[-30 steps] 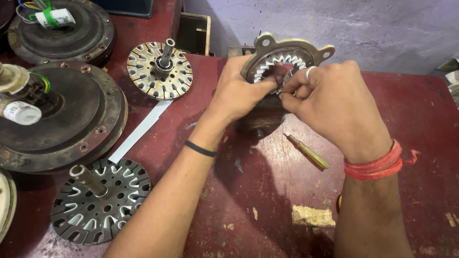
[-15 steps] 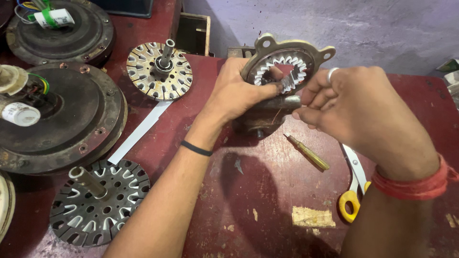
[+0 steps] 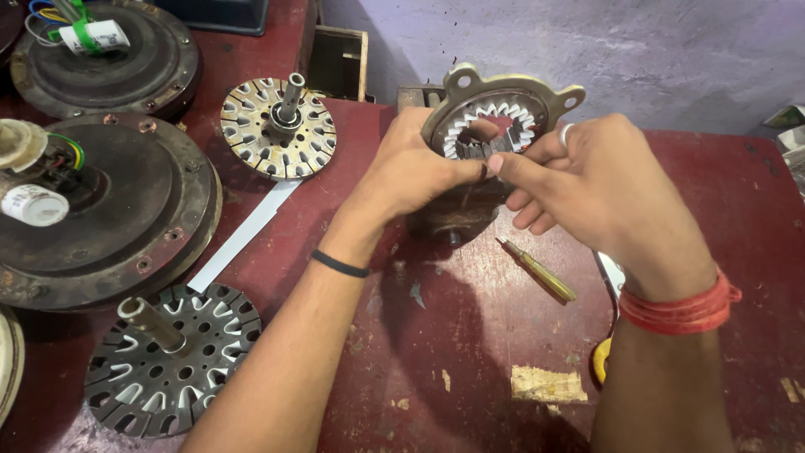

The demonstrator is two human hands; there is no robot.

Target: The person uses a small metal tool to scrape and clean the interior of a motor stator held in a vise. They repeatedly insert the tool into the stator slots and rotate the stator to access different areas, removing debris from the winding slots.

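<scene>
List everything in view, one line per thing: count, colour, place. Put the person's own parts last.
stator ring: 1, grey metal with white slot liners, held upright at table's back centre
slotted rotor discs: 2, steel, each with a shaft, left side
motor housings: 2, dark, far left
screwdriver: 1, yellow-handled, beside right forearm
paper strip: 1, white, left of centre
table: 1, dark red
left hand: holding the ring
right hand: fingertips pinching at the ring's slots
</scene>
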